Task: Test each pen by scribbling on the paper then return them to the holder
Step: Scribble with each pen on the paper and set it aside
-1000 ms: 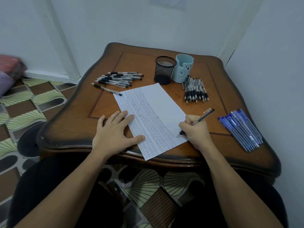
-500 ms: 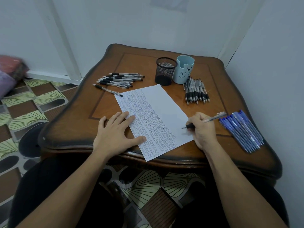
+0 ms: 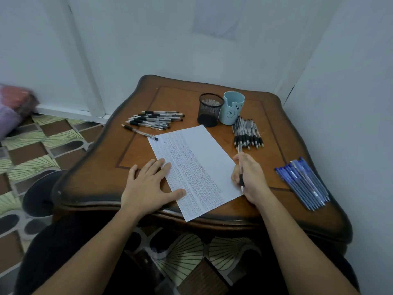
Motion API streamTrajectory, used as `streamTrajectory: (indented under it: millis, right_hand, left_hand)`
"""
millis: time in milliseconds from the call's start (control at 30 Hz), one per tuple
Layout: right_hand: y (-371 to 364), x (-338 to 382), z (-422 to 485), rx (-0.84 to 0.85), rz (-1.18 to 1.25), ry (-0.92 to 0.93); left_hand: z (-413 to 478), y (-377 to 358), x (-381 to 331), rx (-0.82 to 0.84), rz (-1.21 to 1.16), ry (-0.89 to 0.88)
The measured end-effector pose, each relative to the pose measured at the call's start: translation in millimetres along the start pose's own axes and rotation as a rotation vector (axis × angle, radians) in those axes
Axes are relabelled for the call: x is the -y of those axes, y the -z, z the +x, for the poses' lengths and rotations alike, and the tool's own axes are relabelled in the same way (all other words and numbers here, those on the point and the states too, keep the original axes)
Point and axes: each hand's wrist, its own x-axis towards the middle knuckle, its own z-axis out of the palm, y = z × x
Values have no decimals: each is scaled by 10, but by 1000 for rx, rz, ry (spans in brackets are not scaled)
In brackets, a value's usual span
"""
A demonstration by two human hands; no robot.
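Black-grip pen (image 3: 240,167) pinched by right hand (image 3: 252,180) near table's front edge; left hand (image 3: 146,184) flat, pressing paper (image 3: 202,152).

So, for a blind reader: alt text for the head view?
A person's right hand holds a pen at the edge of a scribble-covered paper, which the left hand presses flat on a wooden table. Loose pens lie near a mesh holder and a blue cup.

the table (image 3: 174,96) is brown wood with a dark rim, the paper (image 3: 204,150) white with rows of blue scribble, one holder (image 3: 210,109) black mesh, the cup (image 3: 232,109) light blue with a bear face, the floor (image 3: 42,141) brown and green fan-patterned.
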Motion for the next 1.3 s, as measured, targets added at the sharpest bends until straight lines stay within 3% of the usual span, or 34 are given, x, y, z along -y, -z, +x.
streamTrajectory:
  millis: [200, 300, 600, 833, 1033, 1300]
  right_hand:
    - [12, 154, 17, 16, 32, -143]
    - [57, 248, 143, 25, -112, -180]
    - [338, 579, 863, -127, -558, 58]
    - [298, 771, 1376, -145, -786, 62]
    - [286, 678, 1534, -79, -887, 38]
    - [443, 573, 1522, -123, -829, 73]
  left_hand:
    - [35, 88, 2, 35, -43, 7]
    - [99, 188, 27, 38, -5, -14]
    - [362, 174, 311, -92, -69, -115]
    - [395, 158, 324, -56, -61, -58]
    - [428, 125, 347, -74, -55, -39]
    - [449, 105, 365, -61, -46, -28]
